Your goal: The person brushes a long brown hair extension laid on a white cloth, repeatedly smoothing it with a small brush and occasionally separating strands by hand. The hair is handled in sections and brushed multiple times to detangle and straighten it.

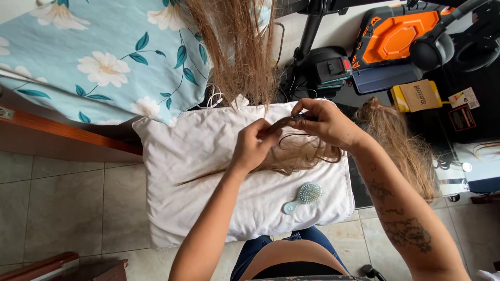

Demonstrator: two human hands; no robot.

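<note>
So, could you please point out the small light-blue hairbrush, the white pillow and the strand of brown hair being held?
Small light-blue hairbrush [308,193]: head view, on its round bristle head.
White pillow [187,156]: head view, on bare fabric at left.
Strand of brown hair [281,123]: head view, between the two hands.

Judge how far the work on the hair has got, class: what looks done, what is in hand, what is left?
Looks done: one loose bundle of hair lies at the right, set apart. In hand: the left hand and right hand pinch one thin strand above the white pillow. Left: the long hair hanging at the top is loose, and the small brush lies untouched.
</note>
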